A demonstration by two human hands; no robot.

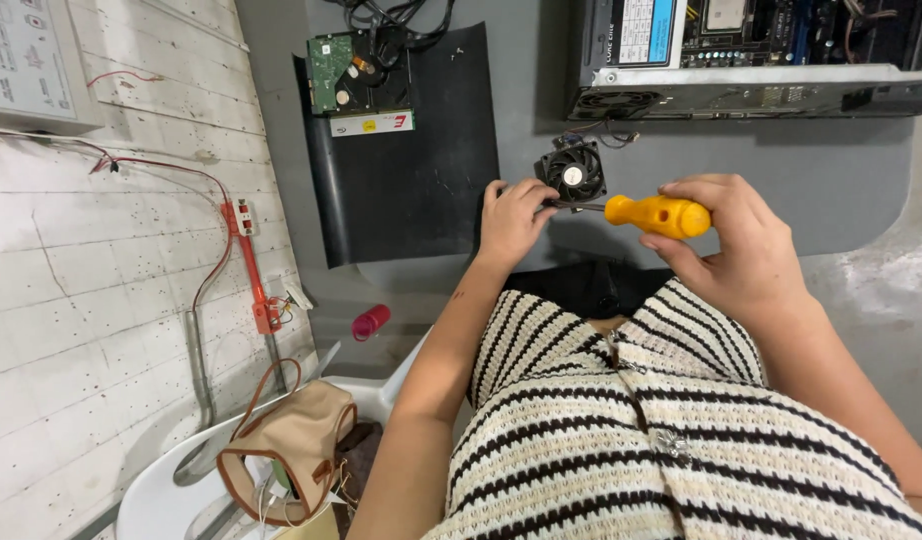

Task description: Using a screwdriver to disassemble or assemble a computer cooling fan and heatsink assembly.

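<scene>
Screwdriver (653,215), smooth orange plastic handle gripped by right hand (741,250); left hand (511,222) fingers close around its tip beside square black fan (573,172).

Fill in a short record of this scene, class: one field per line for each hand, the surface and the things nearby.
right hand: grips orange-handled screwdriver
left hand: at the screwdriver's tip, beside small black fan
surface: grey desk with black mat
on mat: hard drive, circuit side up
behind: open computer case
lower left: tan bag on white chair
</scene>
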